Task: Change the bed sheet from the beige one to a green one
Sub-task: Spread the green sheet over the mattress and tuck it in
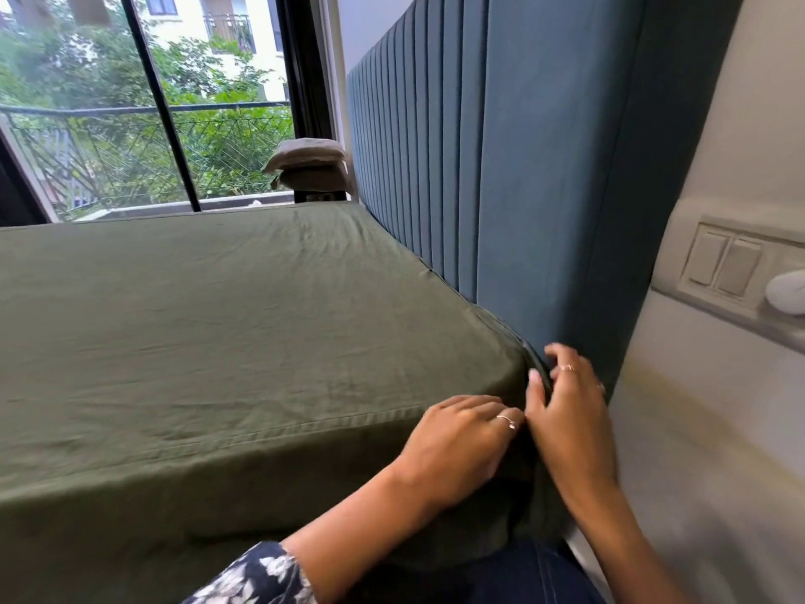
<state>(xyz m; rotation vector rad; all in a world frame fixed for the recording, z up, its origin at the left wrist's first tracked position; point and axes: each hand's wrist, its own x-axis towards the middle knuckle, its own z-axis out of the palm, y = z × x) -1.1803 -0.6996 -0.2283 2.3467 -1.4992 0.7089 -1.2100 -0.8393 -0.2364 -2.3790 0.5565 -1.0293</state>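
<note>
**Green sheet on, near-right corner being tucked**

The green sheet (209,324) already covers the mattress from the near edge to the far side by the window (143,102), lying mostly flat with light wrinkles and a hemmed band running along the near edge. Both hands work at the near-right corner, where the bed meets the blue headboard (501,167).

The left hand (457,446) lies on the side of the sheet just below the hem, fingers bent over the fabric; whether they pinch it cannot be told. The right hand (570,411) sits beside it at the corner itself, fingers spread and slightly bent, the tips pressing the cloth towards the gap by the headboard (no clear grip shows).

The sheet looks light, soft and limp, so it should bunch and slide easily; the hem and the corner fold seem the best places to hold it, pulling down and under to take out slack.

A bundle of beige fabric (309,167), perhaps the old sheet, rests on a stand at the far end, and 2 wall switches (723,263) sit on the right.
</note>
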